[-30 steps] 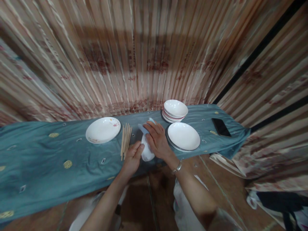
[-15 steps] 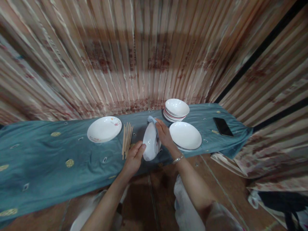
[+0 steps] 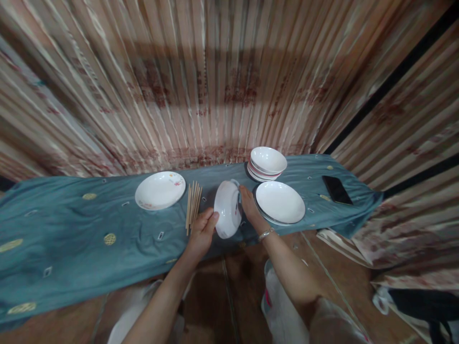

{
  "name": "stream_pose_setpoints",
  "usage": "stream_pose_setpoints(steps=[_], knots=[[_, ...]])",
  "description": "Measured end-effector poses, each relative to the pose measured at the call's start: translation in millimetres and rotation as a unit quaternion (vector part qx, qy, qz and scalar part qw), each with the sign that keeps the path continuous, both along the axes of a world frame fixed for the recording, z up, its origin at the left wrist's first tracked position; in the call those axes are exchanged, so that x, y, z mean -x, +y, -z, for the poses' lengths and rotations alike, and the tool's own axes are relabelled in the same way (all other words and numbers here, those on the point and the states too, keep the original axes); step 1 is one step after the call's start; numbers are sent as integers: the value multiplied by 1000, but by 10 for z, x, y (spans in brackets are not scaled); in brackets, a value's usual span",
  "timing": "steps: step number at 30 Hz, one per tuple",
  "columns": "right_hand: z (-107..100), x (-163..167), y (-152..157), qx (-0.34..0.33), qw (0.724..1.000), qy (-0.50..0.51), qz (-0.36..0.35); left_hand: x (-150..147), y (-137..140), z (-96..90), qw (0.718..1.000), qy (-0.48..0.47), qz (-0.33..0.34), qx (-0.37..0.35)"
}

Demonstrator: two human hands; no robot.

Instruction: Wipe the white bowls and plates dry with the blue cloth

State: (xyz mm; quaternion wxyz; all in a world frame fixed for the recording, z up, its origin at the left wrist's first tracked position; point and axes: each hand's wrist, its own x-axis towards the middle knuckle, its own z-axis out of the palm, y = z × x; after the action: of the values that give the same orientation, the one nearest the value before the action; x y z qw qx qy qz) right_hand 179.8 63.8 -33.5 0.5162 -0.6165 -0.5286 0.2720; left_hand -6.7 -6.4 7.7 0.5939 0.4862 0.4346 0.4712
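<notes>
A white bowl (image 3: 226, 210) with a small printed pattern is tilted up on its side above the table's front part. My left hand (image 3: 203, 231) grips its left rim, thumb on the near face. On the bowl's far right side is my right hand (image 3: 250, 206), wearing a bracelet, with its fingers partly hidden behind the bowl. A sliver of light blue cloth (image 3: 235, 182) shows between those fingers and the bowl's upper edge. Just left of the bowl lies a bundle of wooden chopsticks (image 3: 193, 203). White plates (image 3: 280, 201) are stacked right of my right hand.
Behind the plates stands a stack of white bowls (image 3: 268, 162). A flowered white plate (image 3: 160, 190) lies at the left, a black phone (image 3: 337, 189) at the right. A blue-green cloth (image 3: 82, 229) covers the long table, with a patterned curtain (image 3: 222, 86) hanging behind.
The bowl has turned so more of its outer side and printed pattern shows. My right hand has slid lower along its far side, and the cloth is now mostly hidden. The view shifted slightly.
</notes>
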Motion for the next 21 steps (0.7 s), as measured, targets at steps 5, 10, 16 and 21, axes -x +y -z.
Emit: stream_pose_setpoints(steps=[5,10,16,21], knots=[[86,34,5,0,1000,9,-13,-9,18,-79,995,-87,-15,44],[117,108,-10,22,999,21,-24,33,36,-160,982,-155,-52,92],[135,148,-61,33,998,31,-46,130,96,-225,970,-211,-69,96],[170,149,-82,7,997,16,-77,196,141,-190,966,-231,-78,91]])
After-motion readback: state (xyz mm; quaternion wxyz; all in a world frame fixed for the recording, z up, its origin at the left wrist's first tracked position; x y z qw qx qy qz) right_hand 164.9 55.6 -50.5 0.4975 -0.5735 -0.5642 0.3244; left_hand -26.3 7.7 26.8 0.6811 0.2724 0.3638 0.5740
